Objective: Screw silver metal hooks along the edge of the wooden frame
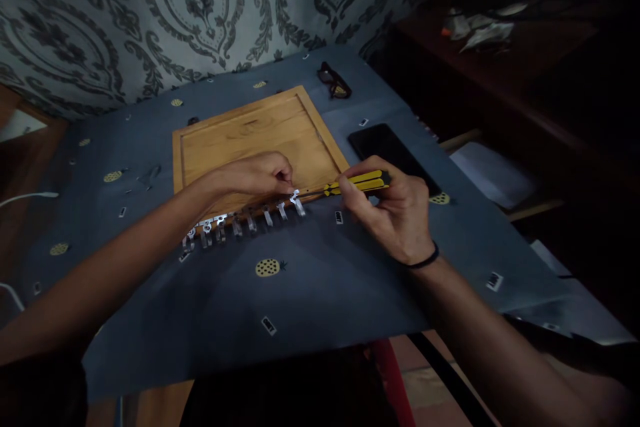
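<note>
A yellow and black screwdriver (357, 183) lies in the grip of my right hand (400, 213), its shaft pointing left toward the front edge of a framed wooden board (260, 133). Along that edge runs a row of several small metal hooks (251, 220). The screwdriver's tip is near the rightmost metal hook (299, 203). Just above that hook, my left hand (265, 173) rests over the board with its fingers curled together. Whatever those fingers pinch is hidden or too small to make out.
A black phone (390, 150) lies right of the board, partly behind my right hand. Dark-framed glasses (334, 80) sit farther back. Blue cloth (210, 320) with pineapple prints covers the table. Patterned fabric (200, 7) hangs behind, and a dark shelf (500, 73) stands at the right.
</note>
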`<state>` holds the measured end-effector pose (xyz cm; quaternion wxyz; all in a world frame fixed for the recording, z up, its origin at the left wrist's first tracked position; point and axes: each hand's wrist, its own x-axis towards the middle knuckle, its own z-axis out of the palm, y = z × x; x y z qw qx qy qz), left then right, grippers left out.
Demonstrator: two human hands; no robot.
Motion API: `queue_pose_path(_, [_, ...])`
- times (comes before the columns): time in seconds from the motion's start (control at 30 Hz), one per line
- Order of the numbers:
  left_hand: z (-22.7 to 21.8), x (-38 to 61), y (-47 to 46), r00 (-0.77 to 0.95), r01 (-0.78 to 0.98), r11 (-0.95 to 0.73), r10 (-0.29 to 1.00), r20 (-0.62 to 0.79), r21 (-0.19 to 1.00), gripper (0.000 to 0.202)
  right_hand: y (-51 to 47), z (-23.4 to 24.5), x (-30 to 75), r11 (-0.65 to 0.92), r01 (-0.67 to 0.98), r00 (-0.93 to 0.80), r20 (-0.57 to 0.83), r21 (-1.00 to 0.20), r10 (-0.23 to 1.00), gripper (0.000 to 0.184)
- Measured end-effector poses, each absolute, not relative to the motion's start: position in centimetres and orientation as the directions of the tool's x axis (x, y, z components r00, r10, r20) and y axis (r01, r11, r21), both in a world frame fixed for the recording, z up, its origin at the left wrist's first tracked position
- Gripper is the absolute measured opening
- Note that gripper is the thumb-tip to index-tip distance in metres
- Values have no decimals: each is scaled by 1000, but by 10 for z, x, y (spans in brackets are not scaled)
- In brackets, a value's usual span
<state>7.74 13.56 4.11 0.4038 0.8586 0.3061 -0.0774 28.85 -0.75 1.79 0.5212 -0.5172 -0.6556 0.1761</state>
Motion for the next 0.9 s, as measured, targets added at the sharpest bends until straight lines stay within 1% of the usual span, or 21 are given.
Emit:
queue_pose_path(0.17, [40, 79, 136, 801, 588, -485, 457, -386, 647, 13, -8, 17, 288, 412, 484, 78, 507, -772, 858, 24])
queue_pose_path(0.4, [39, 79, 135, 811, 572, -482, 456, -367, 664, 14, -8, 15, 289, 394, 506, 87, 500, -767, 862, 26])
queue_pose_path(0.5, [39, 79, 136, 803, 582, -477, 466, -372, 659, 15, -7, 16, 289, 408, 503, 85, 513, -762, 854, 27])
queue_pose_path(0.6, [40, 78, 136, 812, 571, -478, 448, -373, 668, 16, -7, 17, 289, 422, 501, 79, 525, -756, 847, 25])
queue_pose_path(0.73, [41, 77, 136, 824, 552, -498, 446, -349, 669, 18, -7, 16, 289, 403, 499, 79, 504, -767, 860, 24])
queue_pose_path(0.9, [42, 77, 134, 808, 579, -496, 459, -370, 648, 18, -8, 16, 289, 389, 494, 82, 487, -777, 869, 26])
